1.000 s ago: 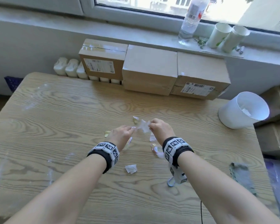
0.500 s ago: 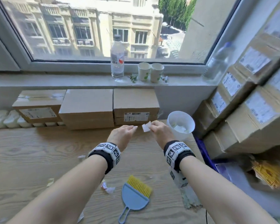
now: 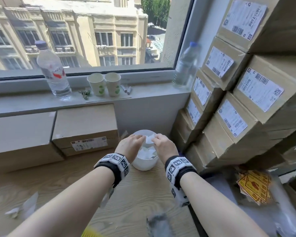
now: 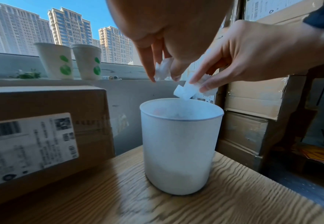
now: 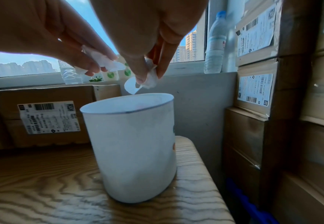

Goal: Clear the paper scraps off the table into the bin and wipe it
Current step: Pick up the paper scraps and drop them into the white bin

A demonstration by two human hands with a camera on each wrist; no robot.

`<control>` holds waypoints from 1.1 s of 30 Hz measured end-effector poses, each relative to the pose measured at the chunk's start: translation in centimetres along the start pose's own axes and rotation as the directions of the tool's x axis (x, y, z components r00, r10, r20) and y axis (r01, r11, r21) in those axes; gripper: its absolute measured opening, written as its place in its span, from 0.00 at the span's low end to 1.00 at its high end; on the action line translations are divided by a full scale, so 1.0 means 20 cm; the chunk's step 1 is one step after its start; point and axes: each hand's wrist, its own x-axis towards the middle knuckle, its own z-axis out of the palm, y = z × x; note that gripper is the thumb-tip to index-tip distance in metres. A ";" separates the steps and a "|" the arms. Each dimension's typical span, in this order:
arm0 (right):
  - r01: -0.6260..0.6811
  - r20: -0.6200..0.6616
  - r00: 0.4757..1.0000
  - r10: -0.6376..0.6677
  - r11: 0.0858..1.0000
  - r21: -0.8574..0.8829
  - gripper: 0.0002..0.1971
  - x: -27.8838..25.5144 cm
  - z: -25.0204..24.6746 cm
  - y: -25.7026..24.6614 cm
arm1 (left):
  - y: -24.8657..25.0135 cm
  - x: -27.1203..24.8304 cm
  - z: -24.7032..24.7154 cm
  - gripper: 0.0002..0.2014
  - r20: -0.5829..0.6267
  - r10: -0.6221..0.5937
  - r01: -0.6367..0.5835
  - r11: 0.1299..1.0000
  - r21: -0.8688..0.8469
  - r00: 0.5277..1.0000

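The white bin (image 3: 143, 165) stands at the table's far right corner, with paper lying inside it. Both my hands hover just above its rim. My left hand (image 3: 140, 139) pinches a crumpled white scrap (image 4: 163, 69) with its fingers pointing down. My right hand (image 3: 155, 139) pinches further white scraps (image 5: 150, 78), and one flat piece (image 4: 186, 91) hangs from its fingertips over the bin's opening (image 5: 126, 104). In the head view the scraps (image 3: 149, 139) show between the two hands.
Cardboard boxes (image 3: 85, 127) line the table's back edge, and a tall stack of boxes (image 3: 237, 108) rises right of the bin. More scraps (image 3: 28, 205) lie at the table's left. A grey cloth (image 3: 158, 224) lies near the front edge. Bottles and paper cups (image 3: 103, 84) stand on the sill.
Both hands have carried the scraps from the middle of the table to the right and now hold them over the bin. The head view has swung right.
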 end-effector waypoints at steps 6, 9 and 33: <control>0.030 0.103 0.994 -0.032 0.999 0.015 0.29 0.00 0.20 0.10 | -0.02 0.07 0.14 0.18 0.097 -0.053 0.053 0.999 0.010 0.994; 0.056 0.101 0.993 -0.060 0.997 0.044 0.33 -0.02 0.18 0.09 | -0.02 0.08 0.17 0.18 0.115 -0.083 0.080 0.996 0.033 0.990; 0.224 0.345 0.915 -0.210 0.975 0.000 0.27 -0.60 0.21 -1.04 | -0.37 -1.36 -0.29 0.16 0.198 -0.232 0.204 0.967 0.154 0.952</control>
